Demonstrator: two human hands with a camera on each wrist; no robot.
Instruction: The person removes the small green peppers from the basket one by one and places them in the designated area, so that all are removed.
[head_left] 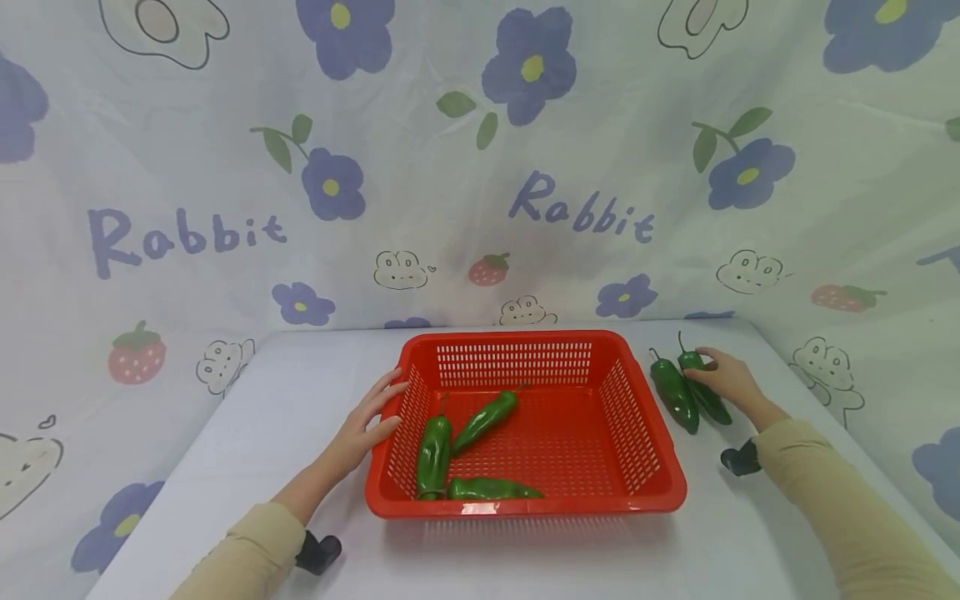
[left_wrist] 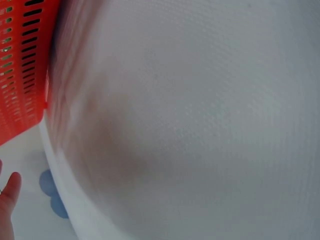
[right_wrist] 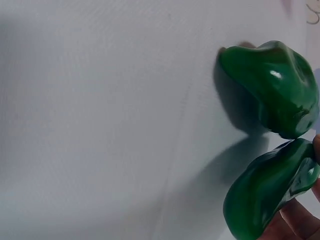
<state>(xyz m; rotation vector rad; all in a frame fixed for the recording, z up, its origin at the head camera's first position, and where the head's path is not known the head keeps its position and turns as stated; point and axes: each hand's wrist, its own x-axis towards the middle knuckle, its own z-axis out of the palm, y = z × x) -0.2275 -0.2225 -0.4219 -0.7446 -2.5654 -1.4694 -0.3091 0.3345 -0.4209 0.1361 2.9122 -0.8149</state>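
Note:
A red plastic basket (head_left: 525,505) holds three green chili peppers: one upright along its left side (head_left: 433,458), a slanted one (head_left: 487,421), and one along the front wall (head_left: 495,489). My left hand (head_left: 363,421) rests on the basket's left rim, fingers extended; the left wrist view catches only a few fingers (left_wrist: 11,195) at its edge. To the basket's right lie two more chili peppers. My right hand (head_left: 729,379) pinches the farther-right pepper (head_left: 711,400) near its stem end. Beside it, the other pepper (right_wrist: 280,82) lies untouched on the table.
The white table (head_left: 300,392) extends on both sides of the basket. A patterned curtain (head_left: 450,208) with flowers and rabbits hangs behind and at the sides. Dark wrist-worn devices (head_left: 318,554) show at both sleeves.

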